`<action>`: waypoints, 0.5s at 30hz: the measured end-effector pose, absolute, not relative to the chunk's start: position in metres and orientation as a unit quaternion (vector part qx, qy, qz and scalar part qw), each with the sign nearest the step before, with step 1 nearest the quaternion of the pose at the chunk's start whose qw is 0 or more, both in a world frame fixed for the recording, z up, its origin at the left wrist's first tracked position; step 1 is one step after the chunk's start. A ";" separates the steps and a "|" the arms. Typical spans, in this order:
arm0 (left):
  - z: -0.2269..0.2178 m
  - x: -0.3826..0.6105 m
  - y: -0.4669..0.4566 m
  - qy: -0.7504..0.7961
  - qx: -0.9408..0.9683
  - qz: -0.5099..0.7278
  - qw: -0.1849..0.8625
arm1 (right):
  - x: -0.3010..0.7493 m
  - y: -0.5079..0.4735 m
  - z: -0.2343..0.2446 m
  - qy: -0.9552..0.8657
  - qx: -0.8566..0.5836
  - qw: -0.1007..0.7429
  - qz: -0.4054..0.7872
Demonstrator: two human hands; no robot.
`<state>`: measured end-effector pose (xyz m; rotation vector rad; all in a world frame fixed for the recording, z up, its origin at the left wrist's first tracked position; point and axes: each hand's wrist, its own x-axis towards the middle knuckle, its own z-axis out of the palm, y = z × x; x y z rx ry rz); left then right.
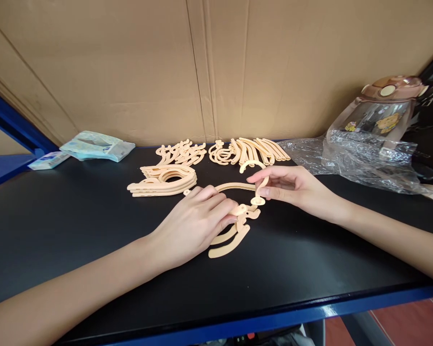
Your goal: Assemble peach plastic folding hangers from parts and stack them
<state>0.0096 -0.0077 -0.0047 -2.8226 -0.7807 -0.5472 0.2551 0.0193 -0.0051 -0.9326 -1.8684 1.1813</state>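
Observation:
In my right hand [286, 185] is a beige plastic hanger hook [262, 185], pinched between thumb and fingers, its curved end up and its small oval base down. My left hand [198, 221] is closed on a beige plastic hanger piece [239, 210], whose rounded end sticks out past the thumb and forefinger. The hook's base is just above and to the right of that end. Below the fingers, curved beige hanger arms [231, 244] lie on the black tabletop. Behind the hands a longer curved strip [234, 186] shows, partly covered by the left hand.
Stacked beige hanger parts [162, 181] lie left of centre. Behind are piles of hooks [182, 153] and curved arms [258, 151]. Tissue packs [97, 145] lie back left. At right stands a transparent bottle [378, 115] with crumpled plastic film [364, 154]. Cardboard [130, 72] walls the back.

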 end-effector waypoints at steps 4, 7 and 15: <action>-0.006 0.008 -0.007 -0.249 -0.949 -0.179 0.076 | 0.254 0.017 -0.005 -0.722 -0.330 0.360 0.490; -0.006 0.008 -0.006 -0.248 -0.948 -0.185 0.068 | 0.253 0.015 -0.004 -0.711 -0.318 0.356 0.516; -0.008 0.010 -0.006 -0.236 -0.947 -0.209 0.063 | 0.252 0.013 -0.003 -0.697 -0.308 0.352 0.543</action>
